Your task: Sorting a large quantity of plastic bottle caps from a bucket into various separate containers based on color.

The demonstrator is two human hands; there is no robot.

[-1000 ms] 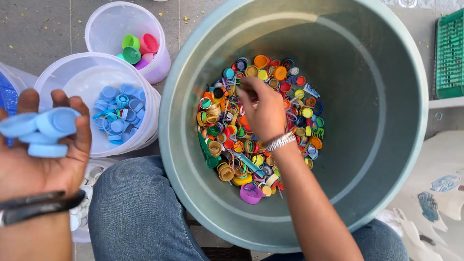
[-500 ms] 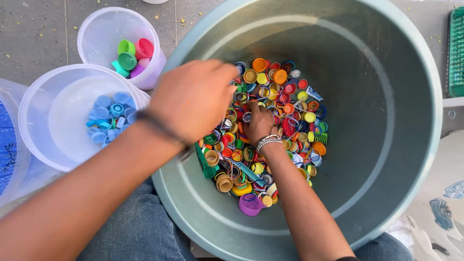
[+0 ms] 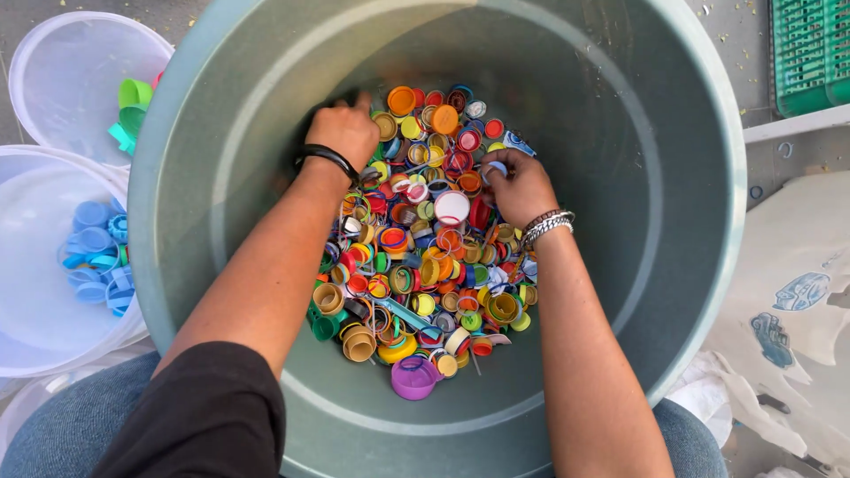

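Probably an outdoor sorting yard: concrete ground (image 3: 53,18), green crate (image 3: 810,53).

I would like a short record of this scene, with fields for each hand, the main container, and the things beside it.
left hand: left hand is down in the grey tub, fingers on the far edge of the mixed bottle caps
right hand: right hand rests on the caps, fingers curled on a light blue cap
tub contents: caps of many colours, heaped on the bottom
left side: white bucket with blue caps; behind it a white bucket with green caps
upper right: green crate
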